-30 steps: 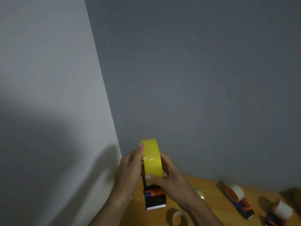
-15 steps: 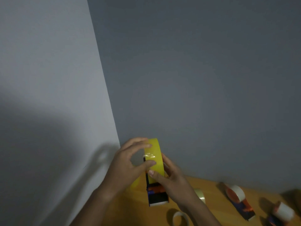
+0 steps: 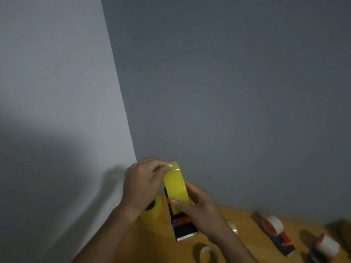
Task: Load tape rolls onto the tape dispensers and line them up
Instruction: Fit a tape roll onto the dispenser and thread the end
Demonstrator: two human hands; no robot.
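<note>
Yellow tape roll (image 3: 175,184) sits between left hand (image 3: 141,184) and right hand (image 3: 197,203).

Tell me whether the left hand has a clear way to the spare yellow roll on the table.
Probably yes. The spare yellow roll lies right beneath the left hand with nothing between them. But that hand is pinching the tape end on the yellow roll in the dispenser and must let go first.

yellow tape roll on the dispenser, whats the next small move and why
Probably pull the pinched tape end down toward the serrated blade. The left hand pinches the loose end at the top of the yellow tape roll, which already sits on the tape dispenser that the right hand grips, and no tape reaches the blade yet.
</note>
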